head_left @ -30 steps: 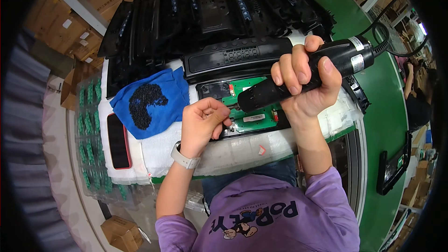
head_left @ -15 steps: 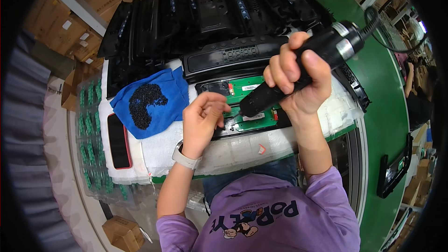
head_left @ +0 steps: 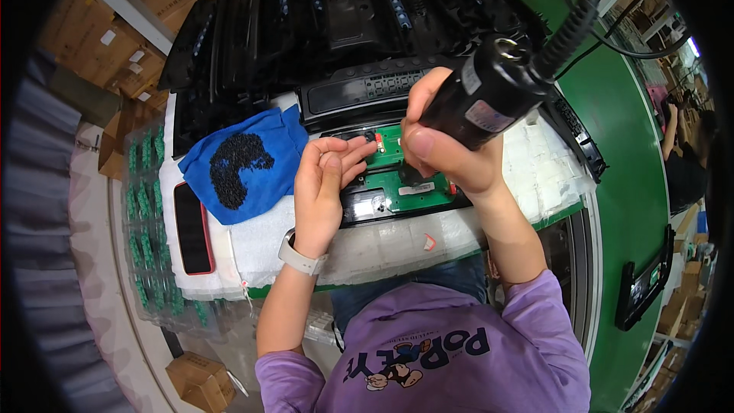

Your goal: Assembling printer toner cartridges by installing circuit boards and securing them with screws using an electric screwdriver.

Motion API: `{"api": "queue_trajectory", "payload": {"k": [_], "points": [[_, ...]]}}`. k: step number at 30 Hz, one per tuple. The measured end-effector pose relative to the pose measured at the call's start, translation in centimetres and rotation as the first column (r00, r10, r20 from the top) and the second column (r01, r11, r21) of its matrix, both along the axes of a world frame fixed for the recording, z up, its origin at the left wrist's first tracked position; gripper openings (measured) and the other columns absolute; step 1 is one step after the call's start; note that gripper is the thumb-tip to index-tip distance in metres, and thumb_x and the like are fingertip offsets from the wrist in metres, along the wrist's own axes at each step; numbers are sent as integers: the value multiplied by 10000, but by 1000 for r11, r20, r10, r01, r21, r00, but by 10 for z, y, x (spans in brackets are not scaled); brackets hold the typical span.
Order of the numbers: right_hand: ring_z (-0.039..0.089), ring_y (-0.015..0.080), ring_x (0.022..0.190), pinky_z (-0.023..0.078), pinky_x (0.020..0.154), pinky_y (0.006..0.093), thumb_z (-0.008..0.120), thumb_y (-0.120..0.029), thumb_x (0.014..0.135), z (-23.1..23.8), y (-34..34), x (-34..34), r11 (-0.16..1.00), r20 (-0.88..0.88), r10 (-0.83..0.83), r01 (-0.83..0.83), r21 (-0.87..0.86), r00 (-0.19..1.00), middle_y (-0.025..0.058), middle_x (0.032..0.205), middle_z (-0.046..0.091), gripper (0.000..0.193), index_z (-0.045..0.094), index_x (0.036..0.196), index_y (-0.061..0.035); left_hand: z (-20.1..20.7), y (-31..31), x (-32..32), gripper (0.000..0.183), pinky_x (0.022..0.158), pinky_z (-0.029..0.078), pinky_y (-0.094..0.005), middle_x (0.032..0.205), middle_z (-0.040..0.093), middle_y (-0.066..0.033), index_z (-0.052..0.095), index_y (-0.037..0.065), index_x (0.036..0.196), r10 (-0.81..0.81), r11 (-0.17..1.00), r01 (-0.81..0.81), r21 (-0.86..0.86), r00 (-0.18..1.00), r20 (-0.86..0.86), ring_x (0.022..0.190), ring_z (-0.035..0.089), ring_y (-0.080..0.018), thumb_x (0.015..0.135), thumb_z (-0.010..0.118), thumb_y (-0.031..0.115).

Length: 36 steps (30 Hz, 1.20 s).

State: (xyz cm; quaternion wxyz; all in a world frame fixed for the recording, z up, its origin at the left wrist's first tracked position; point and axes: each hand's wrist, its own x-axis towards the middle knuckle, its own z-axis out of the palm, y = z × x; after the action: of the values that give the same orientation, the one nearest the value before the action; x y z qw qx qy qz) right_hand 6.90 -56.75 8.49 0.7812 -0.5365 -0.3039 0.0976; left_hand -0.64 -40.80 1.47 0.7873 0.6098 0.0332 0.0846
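Observation:
My right hand [head_left: 459, 159] is wrapped round a thick black electric screwdriver [head_left: 478, 107], its cable leaving from the top. The tool's lower end reaches the green circuit boards [head_left: 388, 180] set in a black plastic panel [head_left: 353, 210]; its bit is hidden behind my hand and the tool body. My left hand [head_left: 325, 187], a pale watch on its wrist, is over the left end of that panel. Its fingers are stretched out, and I see nothing held in them. To its left, a heap of small black screws [head_left: 228, 172] lies on a blue cloth [head_left: 279, 172].
Many black plastic panels [head_left: 344, 23] are stacked at the back of the table, one with a digit display [head_left: 390, 86] before them. A red-edged phone [head_left: 193, 229] lies at the left, beside trays of green parts [head_left: 144, 206]. Another person [head_left: 688, 160] is far right.
The screwdriver has swung more upright, and its lower end has shifted right and up from the front board. My left hand's fingers have straightened and moved away from the bit.

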Motion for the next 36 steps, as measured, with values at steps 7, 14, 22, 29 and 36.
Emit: {"api": "queue_trajectory", "payload": {"k": [7, 14, 22, 29, 36], "points": [[518, 58, 576, 400, 529, 182, 707, -45, 656, 3, 10, -1, 998, 184, -8, 19, -57, 983, 10, 672, 556, 202, 548, 779, -33, 6, 1, -2, 202, 445, 384, -176, 651, 586, -54, 431, 35, 1009, -36, 999, 39, 16, 987, -156, 525, 552, -81, 995, 358, 223], [491, 59, 503, 385, 465, 190, 681, -43, 683, 1, 6, -4, 999, 122, 22, -18, -36, 992, 25, 630, 543, 202, 524, 809, -27, -4, 0, 1, 110, 414, 270, -182, 574, 446, 27, 440, 56, 1003, -130, 988, 117, -105, 984, -123, 446, 376, -40, 949, 480, 143], [387, 96, 433, 382, 503, 276, 550, -284, 845, 1, -13, 15, 897, 37, 128, -131, 423, 991, -7, 585, 425, 303, 455, 994, -38, 7, -1, -4, 76, 521, 445, -178, 712, 631, -81, 506, 11, 905, -93, 994, 99, 40, 987, -133, 646, 637, -127, 899, 547, 75], [406, 117, 437, 414, 527, 316, 461, -246, 878, -1, -16, 17, 776, -64, 107, -43, 629, 992, 19, 597, 466, 228, 500, 995, -54, 10, -4, -5, 63, 544, 460, -185, 687, 626, -54, 586, -10, 792, -55, 993, 62, 98, 995, -78, 590, 582, -76, 817, 640, 11], [393, 114, 424, 412, 512, 319, 469, -265, 874, -3, -15, 17, 772, -126, 107, -2, 635, 986, 18, 582, 460, 236, 507, 978, -57, 12, -1, -5, 60, 550, 473, -187, 680, 631, -58, 596, -18, 787, -107, 988, 118, 98, 988, -112, 587, 581, -74, 802, 652, -3]]}}
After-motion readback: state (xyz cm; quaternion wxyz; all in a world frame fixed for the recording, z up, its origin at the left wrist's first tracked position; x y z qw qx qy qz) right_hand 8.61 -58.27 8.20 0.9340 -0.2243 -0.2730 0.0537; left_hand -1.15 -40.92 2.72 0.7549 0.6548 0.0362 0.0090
